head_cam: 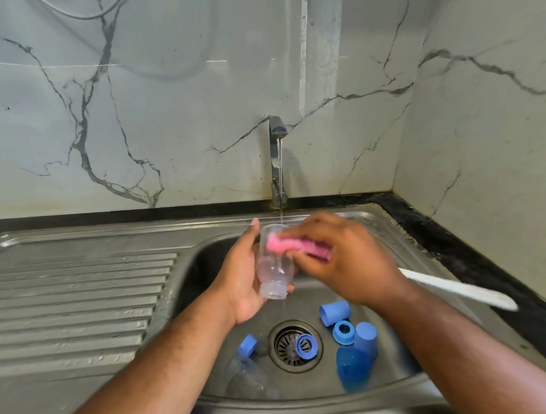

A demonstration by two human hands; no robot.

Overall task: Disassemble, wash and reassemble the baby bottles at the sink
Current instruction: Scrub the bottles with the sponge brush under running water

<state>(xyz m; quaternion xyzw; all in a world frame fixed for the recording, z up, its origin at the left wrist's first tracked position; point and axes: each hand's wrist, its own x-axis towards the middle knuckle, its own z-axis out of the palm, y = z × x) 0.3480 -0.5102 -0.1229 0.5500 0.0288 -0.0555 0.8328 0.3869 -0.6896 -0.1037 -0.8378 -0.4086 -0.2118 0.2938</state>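
Under the tap [278,161], the left hand [241,282] grips a clear bottle [272,264] while the right hand's [342,260] fingers clamp a pink sponge [296,245] on it.

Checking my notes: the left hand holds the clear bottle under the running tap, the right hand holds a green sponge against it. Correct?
One error: the head view shows the sponge is pink, not green. The left hand holds the clear bottle under the running tap; the right hand holds the sponge against it.

White marble walls [163,101] (grey-veined, glossy), a corner at right, black counter [460,254] below.
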